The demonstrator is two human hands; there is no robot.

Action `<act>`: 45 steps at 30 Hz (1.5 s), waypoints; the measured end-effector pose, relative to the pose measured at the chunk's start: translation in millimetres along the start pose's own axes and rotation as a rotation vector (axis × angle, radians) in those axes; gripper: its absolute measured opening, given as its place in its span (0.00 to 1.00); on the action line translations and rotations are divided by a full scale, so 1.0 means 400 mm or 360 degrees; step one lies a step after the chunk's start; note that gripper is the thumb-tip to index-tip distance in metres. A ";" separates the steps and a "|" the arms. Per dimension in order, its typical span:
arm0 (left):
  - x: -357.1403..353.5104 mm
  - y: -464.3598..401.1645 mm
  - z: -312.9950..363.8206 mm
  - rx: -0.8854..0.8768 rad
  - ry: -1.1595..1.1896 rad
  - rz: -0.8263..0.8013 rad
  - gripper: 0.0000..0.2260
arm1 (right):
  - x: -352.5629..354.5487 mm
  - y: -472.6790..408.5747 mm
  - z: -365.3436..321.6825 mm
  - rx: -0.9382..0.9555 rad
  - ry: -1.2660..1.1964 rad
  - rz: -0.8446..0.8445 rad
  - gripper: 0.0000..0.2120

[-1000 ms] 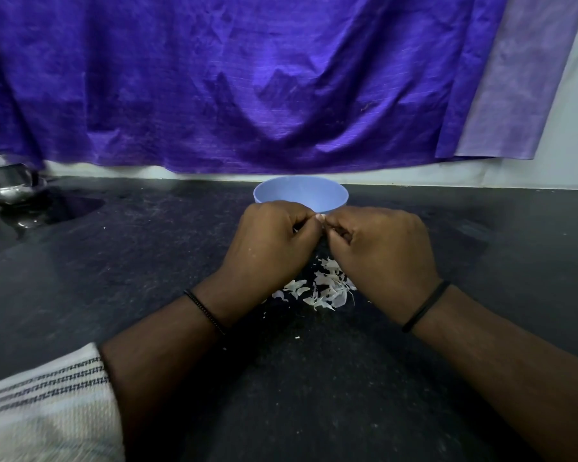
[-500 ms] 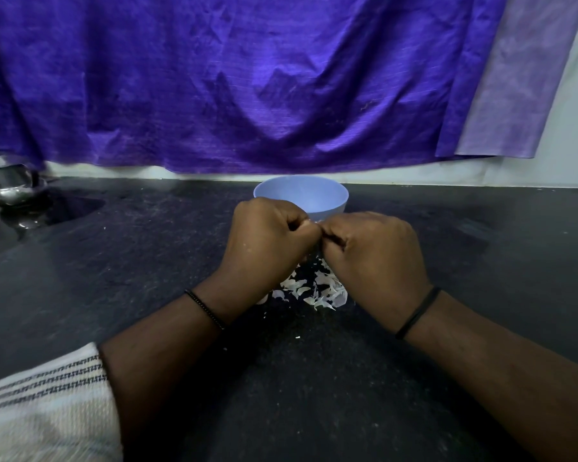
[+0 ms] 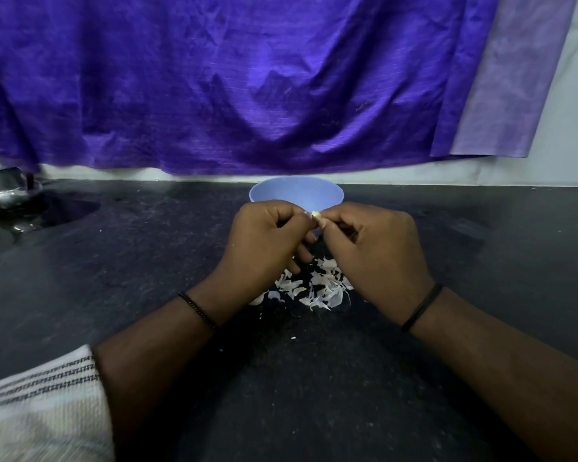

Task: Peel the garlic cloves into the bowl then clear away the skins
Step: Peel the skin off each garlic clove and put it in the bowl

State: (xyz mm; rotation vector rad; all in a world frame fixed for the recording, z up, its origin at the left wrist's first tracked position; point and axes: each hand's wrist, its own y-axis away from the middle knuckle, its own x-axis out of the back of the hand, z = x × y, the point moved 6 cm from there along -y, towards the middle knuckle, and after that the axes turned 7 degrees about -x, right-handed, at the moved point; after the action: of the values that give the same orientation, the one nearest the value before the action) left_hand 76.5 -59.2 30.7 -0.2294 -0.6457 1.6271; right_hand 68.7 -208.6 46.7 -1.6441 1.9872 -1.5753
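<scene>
The left hand [image 3: 264, 241] and the right hand [image 3: 371, 251] are meeting just in front of the blue bowl [image 3: 296, 195], both with fingers curled and pinching one small garlic clove [image 3: 315, 215] between their fingertips, above the counter [image 3: 447, 378] and just short of the bowl's near rim. The likeliest mishap, as I am judging it, is the slippery clove popping out of so fine a pinch and bouncing onto the dark stone instead of into the bowl; a flake of skin could also be drifting over the rim and mixing with peeled cloves, since the hands are working so close to it. The pile of skins [image 3: 317, 285] is lying loose under the wrists, and a careless forearm could be scattering it wider, making the clearing harder. As for the bowl, its inside is showing only pale blue wall from this angle; whatever is lying at the bottom is hidden behind the hands
</scene>
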 end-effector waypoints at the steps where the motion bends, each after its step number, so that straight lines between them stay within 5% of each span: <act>1: -0.003 0.001 0.000 0.0016 0.0033 -0.0014 0.11 | 0.001 -0.001 0.002 -0.0005 0.0006 0.0007 0.07; 18: 0.021 -0.003 0.002 0.0014 0.0145 0.0065 0.02 | 0.003 -0.005 0.021 -0.0068 -0.0024 0.0034 0.04; 29: 0.003 -0.004 -0.001 0.0056 0.0071 -0.0071 0.05 | -0.005 -0.003 0.033 -0.0166 -0.0142 -0.0073 0.04; 38: 0.001 -0.005 -0.005 0.0078 -0.0027 -0.0167 0.05 | 0.000 -0.010 0.003 0.0210 0.0242 -0.0031 0.13; 45: -0.001 -0.004 0.001 0.0048 -0.0051 -0.0203 0.05 | 0.001 -0.019 -0.004 0.0307 0.0259 -0.0125 0.08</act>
State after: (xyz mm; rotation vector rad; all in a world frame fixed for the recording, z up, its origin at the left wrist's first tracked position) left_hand 77.8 -59.6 32.0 -0.1377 -0.6468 1.5190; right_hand 72.5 -207.0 53.4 -1.5832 1.7922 -1.9185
